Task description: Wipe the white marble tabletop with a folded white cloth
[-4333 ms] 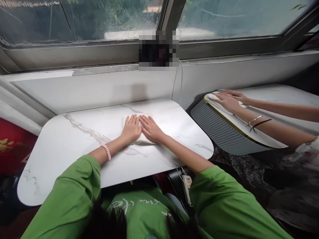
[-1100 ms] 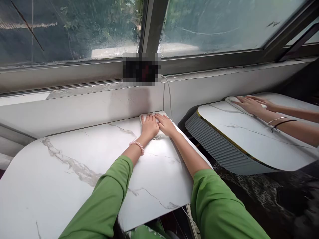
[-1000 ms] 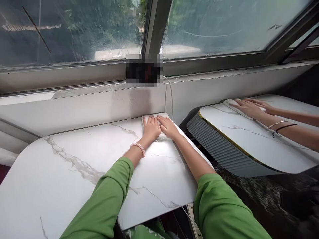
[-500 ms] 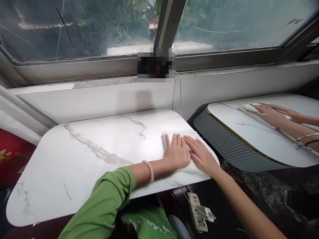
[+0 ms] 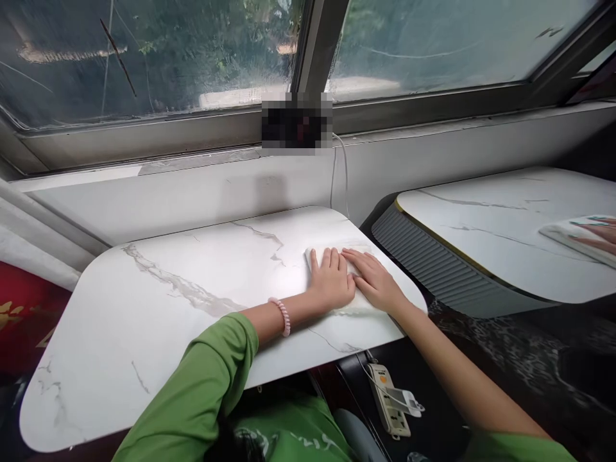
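Observation:
A folded white cloth (image 5: 359, 307) lies flat on the white marble-patterned tabletop (image 5: 158, 321), toward its right end. Flat on the cloth's left part rests my left hand (image 5: 332, 280), fingers stretched forward, a pink coiled band on its wrist. Beside it, my right hand (image 5: 378, 280) presses on the cloth with straight fingers. The two hands touch near the thumbs and cover much of the cloth.
A second marble-patterned table (image 5: 486, 224) stands to the right, where another person's hand (image 5: 599, 232) rests on a white cloth. Below the table edge is a power strip (image 5: 389, 401) with a plugged-in charger. A window and low wall run along the back.
Both my hands and the cloth have shifted slightly left along the tabletop. The other person's hands and cloth have moved right, partly out of view. The camera view has shifted a little.

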Available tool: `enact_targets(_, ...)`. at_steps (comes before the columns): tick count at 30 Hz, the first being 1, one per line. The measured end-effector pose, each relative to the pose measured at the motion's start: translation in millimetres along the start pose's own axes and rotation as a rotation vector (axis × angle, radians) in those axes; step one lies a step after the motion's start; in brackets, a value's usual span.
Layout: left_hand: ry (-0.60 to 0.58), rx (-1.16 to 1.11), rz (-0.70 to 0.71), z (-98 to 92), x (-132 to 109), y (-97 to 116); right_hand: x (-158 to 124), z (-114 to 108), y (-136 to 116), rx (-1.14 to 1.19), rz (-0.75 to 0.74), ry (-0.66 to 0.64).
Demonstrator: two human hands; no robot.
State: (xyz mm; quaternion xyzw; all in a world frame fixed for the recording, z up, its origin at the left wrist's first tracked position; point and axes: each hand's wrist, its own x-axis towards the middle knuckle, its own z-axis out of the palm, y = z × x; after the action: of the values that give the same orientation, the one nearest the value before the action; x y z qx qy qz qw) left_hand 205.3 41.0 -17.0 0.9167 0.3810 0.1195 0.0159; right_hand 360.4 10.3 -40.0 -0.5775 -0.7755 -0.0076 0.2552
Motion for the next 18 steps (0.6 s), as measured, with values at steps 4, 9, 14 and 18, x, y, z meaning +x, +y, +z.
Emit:
enact_targets(4, -0.018, -0.013, -0.011, 1.9, 22.1, -43.2, 45.7, 23.0, 2.6, -0.002, -0.004, -0.010)
enact_targets(9, -0.039, -0.010, -0.095, 0.2, 48.1, -113.1, 120.0, 57.3, -6.7, -0.003, -0.018, -0.035)
enact_targets(14, 0.010, 0.014, -0.178, -4.9, 64.7, -161.6, 177.3, 81.2, -15.5, -0.027, -0.017, -0.055)
enact_targets(18, 0.030, 0.016, -0.213, -4.4, 70.8, -171.4, 191.8, 88.7, -14.0, -0.090, 0.001, -0.093)
